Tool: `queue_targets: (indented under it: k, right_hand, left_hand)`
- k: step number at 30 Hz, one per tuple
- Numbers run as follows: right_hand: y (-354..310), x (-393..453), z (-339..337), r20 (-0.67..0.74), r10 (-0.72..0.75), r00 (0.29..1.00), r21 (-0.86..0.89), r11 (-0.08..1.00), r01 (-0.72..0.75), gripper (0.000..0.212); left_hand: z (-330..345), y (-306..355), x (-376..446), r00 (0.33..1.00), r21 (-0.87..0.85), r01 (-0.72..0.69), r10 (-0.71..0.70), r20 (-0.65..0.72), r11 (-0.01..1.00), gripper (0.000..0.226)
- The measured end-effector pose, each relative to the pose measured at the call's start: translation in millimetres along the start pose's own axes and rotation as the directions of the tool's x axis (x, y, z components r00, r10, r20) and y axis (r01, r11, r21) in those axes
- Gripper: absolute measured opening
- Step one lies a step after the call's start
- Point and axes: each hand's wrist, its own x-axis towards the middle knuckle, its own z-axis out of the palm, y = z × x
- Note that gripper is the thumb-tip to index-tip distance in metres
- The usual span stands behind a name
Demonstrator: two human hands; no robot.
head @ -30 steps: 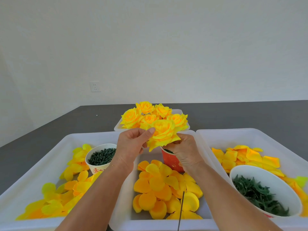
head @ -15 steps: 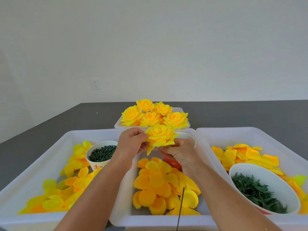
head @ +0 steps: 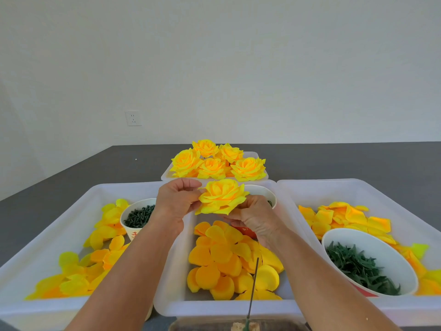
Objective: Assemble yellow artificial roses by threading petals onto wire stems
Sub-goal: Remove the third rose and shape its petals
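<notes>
A dark grey bench (head: 71, 187) under a plain white wall carries white trays of loose petals. Above the middle tray (head: 171, 278), the left hand (head: 176, 201) pinches the yellow rose's (head: 222, 195) left petal edge, while the right hand (head: 255, 218) cups it from beneath, probably gripping the base. The finished roses (head: 217, 161) lie straight behind. Since a second ago the bloom has tilted more face-up.
</notes>
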Motion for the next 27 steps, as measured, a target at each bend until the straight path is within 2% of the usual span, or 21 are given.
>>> queue_targets:
  k: [4,8,12,15,21,24,27]
  right_hand:
    - [-0.3,-0.9,-0.9,0.045,-0.012,0.999,-0.005,1.0,0.013,0.009]
    - [1.0,-0.6,-1.3,0.057,-0.011,0.998,-0.032,0.999,0.013,0.01]
    - [1.6,-1.5,-1.1,0.069,-0.005,0.998,-0.02,1.0,0.006,0.012]
    - [1.3,-1.0,-2.0,0.075,0.014,0.997,0.017,1.0,-0.015,0.015]
    - [0.2,0.3,-1.9,0.105,-0.006,0.994,0.066,0.998,-0.001,0.021]
    - [0.9,-0.4,-0.7,0.083,-0.089,0.993,0.064,0.994,0.083,0.027]
    - [1.1,-0.1,0.4,0.053,-0.192,0.98,0.015,0.981,0.192,0.023]
  left_hand:
    - [1.6,0.4,0.0,0.998,0.034,-0.055,0.055,0.006,0.998,0.02]
    - [1.4,-4.7,1.4,0.983,0.227,-0.171,0.181,-0.026,0.959,0.025]
    - [-1.5,-8.2,3.8,0.961,0.334,-0.247,0.274,-0.035,0.91,0.02]
    - [-0.8,-8.0,4.1,0.951,0.299,-0.276,0.305,-0.053,0.913,0.019]
    - [2.0,-4.3,1.5,0.968,0.09,-0.244,0.248,-0.037,0.966,0.02]
    - [2.9,-3.5,-0.9,0.967,0.037,-0.25,0.251,-0.032,0.967,0.018]
    - [2.5,-3.8,-1.3,0.956,0.056,-0.284,0.287,-0.067,0.957,0.016]
